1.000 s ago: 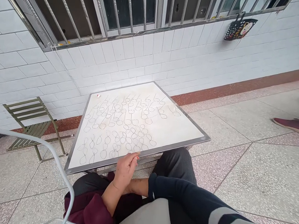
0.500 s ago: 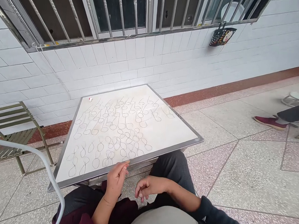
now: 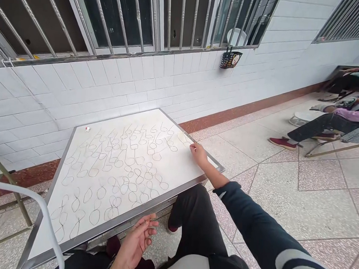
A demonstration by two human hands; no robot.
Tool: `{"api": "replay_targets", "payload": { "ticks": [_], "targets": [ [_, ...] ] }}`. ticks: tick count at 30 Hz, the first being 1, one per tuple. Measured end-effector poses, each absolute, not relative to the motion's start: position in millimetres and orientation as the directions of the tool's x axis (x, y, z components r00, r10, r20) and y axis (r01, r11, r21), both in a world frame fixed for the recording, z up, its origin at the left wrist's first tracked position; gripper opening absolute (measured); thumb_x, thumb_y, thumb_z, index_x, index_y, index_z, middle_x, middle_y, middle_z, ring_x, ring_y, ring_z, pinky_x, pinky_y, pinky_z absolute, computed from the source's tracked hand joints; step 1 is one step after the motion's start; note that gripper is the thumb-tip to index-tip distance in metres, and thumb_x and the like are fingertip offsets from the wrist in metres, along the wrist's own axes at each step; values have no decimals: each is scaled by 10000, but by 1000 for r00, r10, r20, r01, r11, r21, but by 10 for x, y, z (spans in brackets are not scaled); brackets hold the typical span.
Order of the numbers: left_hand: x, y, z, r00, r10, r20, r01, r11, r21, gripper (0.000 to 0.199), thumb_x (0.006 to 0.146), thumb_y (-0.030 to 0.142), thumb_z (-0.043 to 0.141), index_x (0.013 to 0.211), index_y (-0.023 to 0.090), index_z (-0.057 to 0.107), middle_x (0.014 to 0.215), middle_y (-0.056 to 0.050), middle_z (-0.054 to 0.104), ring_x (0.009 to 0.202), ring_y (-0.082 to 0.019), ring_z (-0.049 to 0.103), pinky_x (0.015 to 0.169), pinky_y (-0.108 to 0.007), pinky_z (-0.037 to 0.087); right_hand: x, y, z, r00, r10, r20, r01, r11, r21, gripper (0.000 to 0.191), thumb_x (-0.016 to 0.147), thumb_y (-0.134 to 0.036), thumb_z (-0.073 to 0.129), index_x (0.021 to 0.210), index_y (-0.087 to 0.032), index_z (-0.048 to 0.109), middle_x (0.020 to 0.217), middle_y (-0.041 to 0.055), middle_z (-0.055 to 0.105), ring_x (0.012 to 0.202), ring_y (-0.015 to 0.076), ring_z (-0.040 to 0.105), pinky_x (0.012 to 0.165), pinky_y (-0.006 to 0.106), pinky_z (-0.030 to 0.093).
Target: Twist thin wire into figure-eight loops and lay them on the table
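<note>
Many thin dark wire loops, some with straight tails and some twisted into double rings, lie in rows on a white-topped table. At the table's right side my right hand reaches out, its fingers drawn together at the tips. Beside those fingertips lies a faint wire piece; whether they grip it is too small to tell. My left hand is low in front of the near edge, palm turned up. Its thumb and forefinger are pressed together and the other fingers are curled; anything thin between them cannot be made out.
A metal rim edges the table. Behind it stands a white tiled wall with barred windows and a hanging black basket. A pale curved tube crosses the left foreground. A seated person's leg shows at right.
My right hand has gone from my lap out to the table's right side. My left hand has dropped away from the table edge and turned palm up. The view has swung right.
</note>
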State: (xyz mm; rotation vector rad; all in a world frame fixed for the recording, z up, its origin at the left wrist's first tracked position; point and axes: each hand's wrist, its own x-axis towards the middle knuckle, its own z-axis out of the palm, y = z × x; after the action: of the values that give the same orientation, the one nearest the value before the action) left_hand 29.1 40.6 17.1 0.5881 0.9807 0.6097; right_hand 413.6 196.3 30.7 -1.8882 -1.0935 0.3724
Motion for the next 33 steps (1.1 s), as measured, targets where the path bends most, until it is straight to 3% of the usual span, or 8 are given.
{"api": "replay_targets", "payload": {
  "ticks": [8,16,23,28,30,33],
  "targets": [
    [305,494,70,361,697,-620,-209,708,674,327,770,283,733,1080,191,687,1068,-82,706,789,-104,638,571,-152,435,4476,2376,216,630,771,93,639,-446,-627,215,880,-289,505,972,-144,634,1113,154,596,952,258,588,833,363,436],
    [305,528,21,312,707,-634,-216,703,678,302,740,281,758,1021,190,693,1035,-86,720,771,-120,654,576,-169,454,4495,2405,185,603,796,51,706,-503,-499,224,889,-266,486,992,-134,635,1118,164,607,983,253,591,810,330,437],
    [302,513,43,347,715,-607,-189,688,701,324,739,289,757,1039,181,699,1038,-101,712,788,-139,658,587,-191,458,4501,2279,221,548,836,22,762,-488,-426,214,870,-178,492,1023,-102,621,1088,172,598,924,236,601,788,319,440],
    [298,473,103,347,727,-592,-138,664,735,360,711,346,779,1023,182,703,1024,-100,708,794,-144,641,612,-210,459,4450,2203,263,436,897,69,836,-376,-399,348,889,-151,464,1222,-177,561,1254,137,501,886,198,602,757,302,452],
    [300,456,124,365,730,-578,-111,650,752,389,706,379,780,1032,182,702,1012,-95,704,795,-144,630,627,-218,460,4417,2196,280,355,931,89,874,-297,-386,333,903,-160,469,1209,-219,586,1264,101,502,938,191,585,776,282,445],
    [294,437,127,383,735,-560,-73,628,775,408,703,410,775,1035,185,704,991,-91,698,794,-150,619,640,-231,459,4379,2194,321,276,956,98,906,-225,-357,246,912,-157,475,1078,-191,654,1193,100,550,978,203,558,786,279,429]
  ]
}}
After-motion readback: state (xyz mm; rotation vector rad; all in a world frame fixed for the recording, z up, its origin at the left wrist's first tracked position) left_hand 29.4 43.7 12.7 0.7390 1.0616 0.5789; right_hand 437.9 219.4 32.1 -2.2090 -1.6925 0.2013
